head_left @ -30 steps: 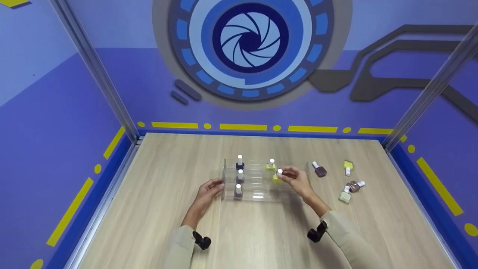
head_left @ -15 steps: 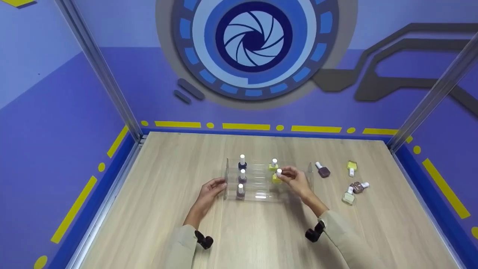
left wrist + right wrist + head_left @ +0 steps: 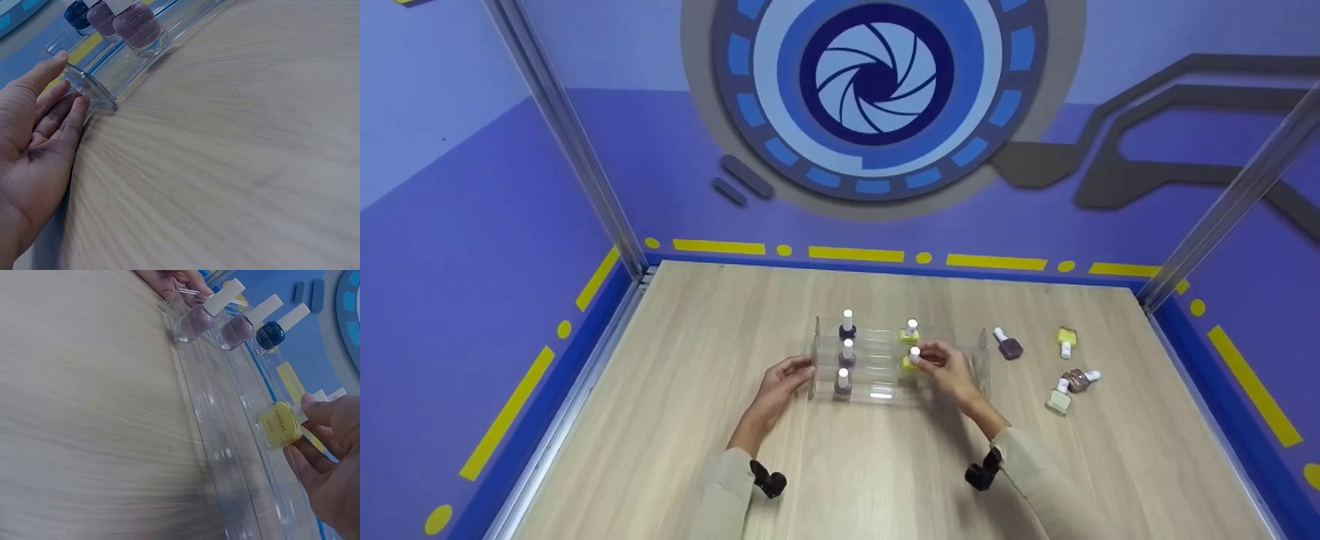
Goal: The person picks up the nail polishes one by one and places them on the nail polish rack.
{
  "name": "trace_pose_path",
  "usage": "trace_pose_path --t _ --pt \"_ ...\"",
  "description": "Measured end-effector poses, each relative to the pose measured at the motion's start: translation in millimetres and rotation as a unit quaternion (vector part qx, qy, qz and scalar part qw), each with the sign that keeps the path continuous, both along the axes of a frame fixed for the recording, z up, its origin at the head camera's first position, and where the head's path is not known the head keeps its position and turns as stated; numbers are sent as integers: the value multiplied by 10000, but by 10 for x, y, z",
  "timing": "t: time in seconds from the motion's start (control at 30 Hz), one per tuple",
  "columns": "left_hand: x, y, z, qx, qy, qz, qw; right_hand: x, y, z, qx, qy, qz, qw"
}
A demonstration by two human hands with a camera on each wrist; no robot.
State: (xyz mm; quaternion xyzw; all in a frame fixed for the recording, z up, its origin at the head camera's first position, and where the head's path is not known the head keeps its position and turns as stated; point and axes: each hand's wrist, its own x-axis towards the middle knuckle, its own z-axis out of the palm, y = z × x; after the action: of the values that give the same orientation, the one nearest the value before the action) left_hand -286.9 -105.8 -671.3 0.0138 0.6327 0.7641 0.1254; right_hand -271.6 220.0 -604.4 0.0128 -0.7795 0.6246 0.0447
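Note:
A clear tiered display rack stands on the wooden table. My right hand pinches the white cap of a yellow nail polish bottle at the rack's middle tier. Another yellow nail polish bottle stands behind it on the back tier. At the rack's left end are a dark blue bottle at the back, a mauve bottle in the middle and a second mauve bottle in front. Touching the left end panel, my left hand has its fingers extended.
On the table right of the rack lie a dark purple bottle, a yellow bottle, a brown glittery bottle and a pale green bottle. Blue printed walls and metal posts enclose the table.
My right hand has shifted slightly left and toward the front with the yellow nail polish bottle in its pinch. The left hand stays at the rack's end panel.

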Motion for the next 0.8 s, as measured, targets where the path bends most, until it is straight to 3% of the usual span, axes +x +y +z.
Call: trace_pose_path --t 0.3,0.57,0.8 --pt "7 -17 15 -147 44 -91 9998 37 4 31 181 -145 92 9997" --pt "-5 -18 6 -92 68 -57 9999 66 198 96 239 -23 598 9979" --pt "9 -26 -2 12 149 -101 9998 82 682 312 392 -127 67 9991"
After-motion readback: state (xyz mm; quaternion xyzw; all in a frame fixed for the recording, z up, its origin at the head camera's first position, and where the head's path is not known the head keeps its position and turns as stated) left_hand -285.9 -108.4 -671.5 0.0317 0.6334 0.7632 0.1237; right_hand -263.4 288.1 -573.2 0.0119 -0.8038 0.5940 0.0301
